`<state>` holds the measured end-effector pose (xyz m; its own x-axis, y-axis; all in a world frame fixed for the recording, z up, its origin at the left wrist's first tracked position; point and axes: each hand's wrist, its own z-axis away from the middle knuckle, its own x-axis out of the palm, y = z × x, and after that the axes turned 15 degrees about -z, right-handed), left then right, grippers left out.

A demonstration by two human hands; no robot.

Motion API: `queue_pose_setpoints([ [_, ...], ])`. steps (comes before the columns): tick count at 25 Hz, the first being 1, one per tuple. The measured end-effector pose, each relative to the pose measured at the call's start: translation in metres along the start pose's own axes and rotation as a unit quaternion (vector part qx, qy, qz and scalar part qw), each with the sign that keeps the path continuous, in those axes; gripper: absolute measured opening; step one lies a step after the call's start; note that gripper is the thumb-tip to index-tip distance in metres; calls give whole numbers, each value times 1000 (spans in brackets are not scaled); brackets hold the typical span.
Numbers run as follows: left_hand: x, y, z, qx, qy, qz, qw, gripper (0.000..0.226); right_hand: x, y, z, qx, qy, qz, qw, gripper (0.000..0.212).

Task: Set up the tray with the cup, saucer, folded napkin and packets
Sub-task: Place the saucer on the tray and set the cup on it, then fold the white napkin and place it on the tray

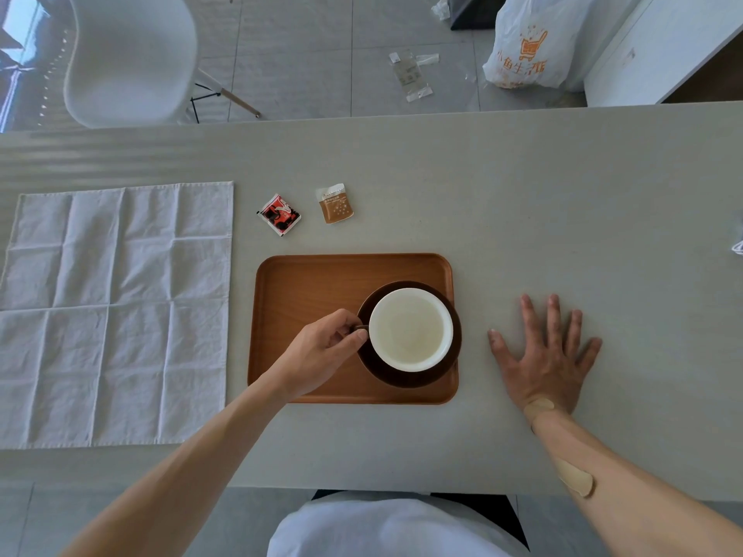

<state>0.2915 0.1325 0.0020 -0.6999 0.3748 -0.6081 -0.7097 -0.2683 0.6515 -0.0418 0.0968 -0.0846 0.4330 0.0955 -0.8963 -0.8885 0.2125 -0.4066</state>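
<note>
A wooden tray [305, 283] lies in the middle of the grey table. On its right half a dark brown saucer [406, 377] carries a white empty cup [411, 329]. My left hand [321, 349] pinches the cup's handle from the left. My right hand [549, 355] lies flat on the table to the right of the tray, fingers spread. A white napkin [116, 311] is spread out unfolded at the left. Beyond the tray lie a red packet [279, 215] and a brown packet [334, 203].
The table's far edge runs across the upper part of the view; past it stand a white chair [128, 58] and a plastic shopping bag [530, 42] on the floor. A white object [737, 247] peeks in at the table's right edge.
</note>
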Motion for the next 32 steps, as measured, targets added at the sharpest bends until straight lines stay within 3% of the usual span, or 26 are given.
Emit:
queue_pose_setpoints([
  [4,4,-4,1,-2,12,15,1000,9,1,-1,-1,1,-2,11,1000,76],
  [8,12,-6,4,-30,33,67,997,26,-2,-2,-1,3,-17,19,1000,76],
  [11,18,-4,6,-58,49,118,990,33,-8,-3,-4,13,-64,18,998,75],
  [16,18,-5,16,-77,72,103,989,38,-32,-7,-10,-11,-137,66,988,74],
  [24,42,-18,88,-74,45,-57,995,35,-65,-9,92,-132,-247,72,957,44],
  [32,70,-55,206,-94,11,-209,973,38,-67,-26,185,-156,-306,53,938,35],
])
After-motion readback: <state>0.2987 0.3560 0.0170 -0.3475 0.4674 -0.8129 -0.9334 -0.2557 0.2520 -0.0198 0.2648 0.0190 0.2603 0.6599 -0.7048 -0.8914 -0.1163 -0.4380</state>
